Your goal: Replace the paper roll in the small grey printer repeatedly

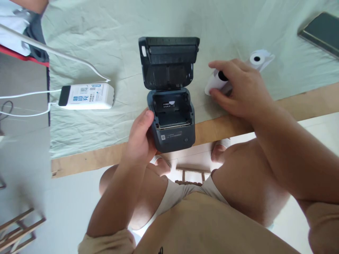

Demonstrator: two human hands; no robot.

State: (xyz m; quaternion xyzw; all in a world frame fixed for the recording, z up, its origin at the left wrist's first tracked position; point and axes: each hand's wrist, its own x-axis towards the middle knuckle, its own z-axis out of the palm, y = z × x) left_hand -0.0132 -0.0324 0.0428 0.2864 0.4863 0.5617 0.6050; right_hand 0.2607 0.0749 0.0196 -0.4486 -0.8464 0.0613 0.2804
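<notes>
My left hand (140,135) grips the left side of a dark label printer (174,139), thumb on its upper edge, near the table's front edge. The printer's lid (169,63) is flipped up and back, and its paper bay (173,111) shows no roll inside. To the right, my right hand (242,84) curves around a white paper roll (215,84) with a dark core, thumb and forefinger on either side of it. The hand hides the roll's right part. Just beyond this hand stands a second white paper roll (256,59) with a loose end.
A white power strip or charger (90,97) with white cables lies on the left of the pale green cloth (119,42). A dark phone-like slab (321,33) rests at the far right. The wooden table edge (90,160) runs along the front, above my knees.
</notes>
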